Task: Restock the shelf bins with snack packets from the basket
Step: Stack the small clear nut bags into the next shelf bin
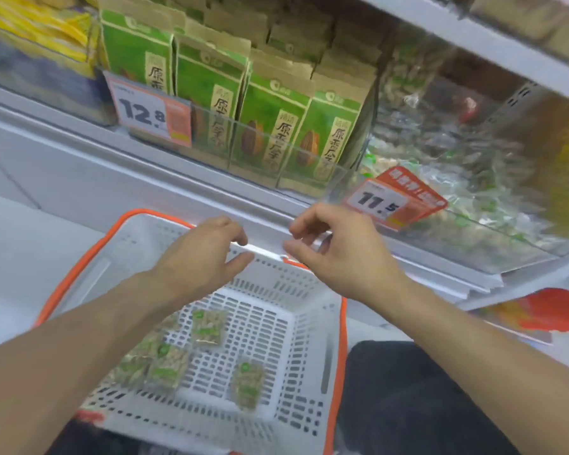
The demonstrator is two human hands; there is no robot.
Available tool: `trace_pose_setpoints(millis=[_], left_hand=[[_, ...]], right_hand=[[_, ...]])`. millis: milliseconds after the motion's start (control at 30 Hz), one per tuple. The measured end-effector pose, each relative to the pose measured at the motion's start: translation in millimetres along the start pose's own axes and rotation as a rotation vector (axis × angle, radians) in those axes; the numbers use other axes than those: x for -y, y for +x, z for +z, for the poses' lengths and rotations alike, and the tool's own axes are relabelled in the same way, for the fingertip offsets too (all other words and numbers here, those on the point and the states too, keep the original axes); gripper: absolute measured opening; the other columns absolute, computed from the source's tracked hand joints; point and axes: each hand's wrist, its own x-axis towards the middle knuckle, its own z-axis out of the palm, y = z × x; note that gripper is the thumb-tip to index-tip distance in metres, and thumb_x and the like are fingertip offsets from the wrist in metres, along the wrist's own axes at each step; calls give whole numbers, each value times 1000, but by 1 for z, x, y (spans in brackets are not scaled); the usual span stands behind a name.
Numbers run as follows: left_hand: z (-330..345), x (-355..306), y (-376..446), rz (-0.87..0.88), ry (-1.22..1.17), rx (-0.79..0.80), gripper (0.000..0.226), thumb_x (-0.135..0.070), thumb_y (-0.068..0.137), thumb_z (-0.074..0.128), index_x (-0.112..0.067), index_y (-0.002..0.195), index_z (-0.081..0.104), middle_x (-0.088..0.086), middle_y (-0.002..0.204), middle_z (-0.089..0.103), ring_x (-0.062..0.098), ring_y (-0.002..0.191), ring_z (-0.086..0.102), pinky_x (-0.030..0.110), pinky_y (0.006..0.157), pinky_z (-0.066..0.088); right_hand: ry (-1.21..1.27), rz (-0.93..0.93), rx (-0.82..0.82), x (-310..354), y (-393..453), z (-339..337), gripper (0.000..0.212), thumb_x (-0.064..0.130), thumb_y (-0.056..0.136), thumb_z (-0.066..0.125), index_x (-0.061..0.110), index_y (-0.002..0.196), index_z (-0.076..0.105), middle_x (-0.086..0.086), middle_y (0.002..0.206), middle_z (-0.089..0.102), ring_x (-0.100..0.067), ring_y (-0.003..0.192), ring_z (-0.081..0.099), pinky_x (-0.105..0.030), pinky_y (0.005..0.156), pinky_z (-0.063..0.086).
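Note:
A white plastic basket [296, 326] with an orange rim sits low in front of me. Several small clear packets of pale green snacks [209, 326] lie on its bottom, toward the left. My left hand [204, 254] hovers over the basket's far rim, fingers loosely curled and holding nothing. Beside it, my right hand [335, 251] is also empty, fingers loosely bent near the shelf edge. To the upper right stands the clear shelf bin [457, 231], filled with the same kind of clear packets and marked with an 11.5 price tag [395, 201].
Green and brown paper snack bags [270, 116] stand in rows behind a clear divider, with a 12.8 price tag [148, 110]. Yellow and purple packs [37, 47] fill the bin at far left. A red packet [549, 310] lies on the lower shelf at right. My dark-trousered knee [408, 389] is beside the basket.

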Motion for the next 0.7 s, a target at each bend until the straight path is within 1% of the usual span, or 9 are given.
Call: trace_pose_setpoints(millis=[100, 200, 300, 400, 467, 567, 633, 667, 700], left_hand=[[27, 51, -43, -257, 13, 194, 29, -39, 92, 64, -14, 108, 65, 4, 108, 62, 23, 104, 60, 33, 86, 46], [51, 87, -87, -472, 16, 310, 37, -39, 94, 62, -11, 117, 64, 10, 118, 61, 27, 109, 60, 33, 90, 47], [66, 107, -111, -596, 50, 421, 47, -41, 93, 61, -13, 131, 56, 10, 132, 52, 27, 119, 53, 37, 100, 45], [79, 122, -119, -703, 19, 419, 60, -45, 91, 63, -12, 138, 48, 13, 136, 43, 30, 120, 52, 39, 101, 45], [87, 131, -121, -809, -5, 400, 67, -49, 89, 64, -12, 141, 44, 14, 141, 38, 32, 121, 51, 43, 102, 45], [98, 138, -121, -941, -51, 368, 71, -47, 88, 66, -17, 146, 37, 16, 141, 41, 34, 116, 55, 46, 97, 49], [105, 141, -119, -1003, -116, 351, 71, -43, 90, 65, -19, 148, 33, 15, 128, 53, 27, 92, 63, 37, 75, 54], [109, 144, -118, -1041, -140, 345, 70, -42, 91, 64, -19, 148, 32, 13, 119, 59, 21, 77, 61, 31, 61, 50], [112, 146, -117, -1088, -148, 329, 67, -40, 91, 65, -18, 147, 34, 12, 113, 63, 18, 68, 58, 29, 55, 47]], right_hand=[[-59, 146, 350, -26, 0, 82, 22, 27, 82, 78, 17, 98, 67, 3, 94, 71, -7, 76, 60, -22, 78, 49], [-63, 264, 517, -54, -12, 156, 28, 26, 85, 75, 11, 106, 65, -5, 101, 69, -21, 93, 64, -35, 86, 51], [16, 448, 632, -72, -34, 209, 27, 26, 88, 73, 11, 107, 61, -6, 105, 65, -26, 98, 63, -37, 85, 53], [6, 578, 714, -94, -56, 246, 40, 28, 91, 71, 7, 123, 58, -14, 124, 61, -29, 108, 61, -39, 93, 52], [3, 669, 704, -111, -69, 260, 45, 25, 92, 68, 10, 132, 52, -12, 134, 53, -27, 115, 56, -36, 95, 48], [44, 752, 516, -131, -87, 272, 62, 26, 86, 74, 11, 139, 46, -16, 142, 41, -32, 127, 46, -39, 104, 43], [68, 764, 440, -138, -96, 280, 70, 29, 85, 74, 12, 144, 41, -18, 147, 33, -36, 132, 39, -43, 108, 39], [72, 776, 428, -141, -100, 286, 72, 30, 86, 73, 13, 146, 39, -18, 149, 31, -37, 134, 38, -44, 109, 38], [79, 792, 427, -144, -102, 292, 72, 30, 87, 72, 14, 147, 37, -17, 149, 31, -37, 133, 38, -43, 108, 38]])
